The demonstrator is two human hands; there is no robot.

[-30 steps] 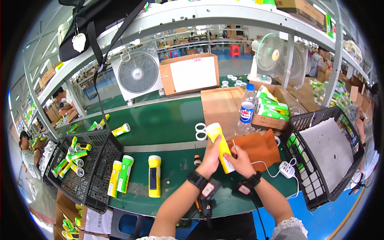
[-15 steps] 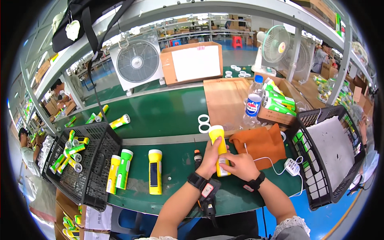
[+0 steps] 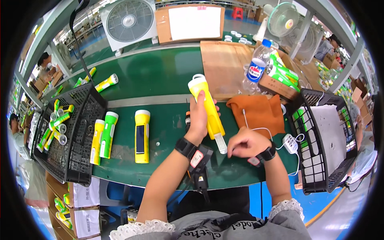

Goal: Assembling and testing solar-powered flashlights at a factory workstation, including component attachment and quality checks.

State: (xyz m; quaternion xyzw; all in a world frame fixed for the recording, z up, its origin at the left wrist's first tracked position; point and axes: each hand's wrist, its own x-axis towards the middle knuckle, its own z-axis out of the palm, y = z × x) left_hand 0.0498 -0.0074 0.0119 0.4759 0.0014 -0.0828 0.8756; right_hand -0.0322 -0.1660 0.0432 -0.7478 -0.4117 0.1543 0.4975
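Observation:
My left hand (image 3: 200,118) is wrapped round a yellow flashlight (image 3: 210,109), held tilted with its white head pointing up and away. From its lower end sticks a flat, clear slide-out piece (image 3: 220,143). Close beside that piece's tip is my right hand (image 3: 249,143), its fingers curled closed with nothing visible in them. Whether it touches the tip, I cannot tell. On the green bench to the left stand a yellow flashlight with a dark panel (image 3: 142,138), a green flashlight (image 3: 108,136) and another yellow flashlight (image 3: 97,142).
A black basket (image 3: 78,140) with several small flashlights is at left; another black basket (image 3: 320,176) is at right. An orange cloth (image 3: 256,114), a white power strip (image 3: 290,143), a bottle (image 3: 257,68) and a cardboard box of flashlights (image 3: 276,86) are on the right side.
The view has tipped downward. The clear piece now protrudes from the flashlight's lower end. My right hand has come off the flashlight's body to beside that piece.

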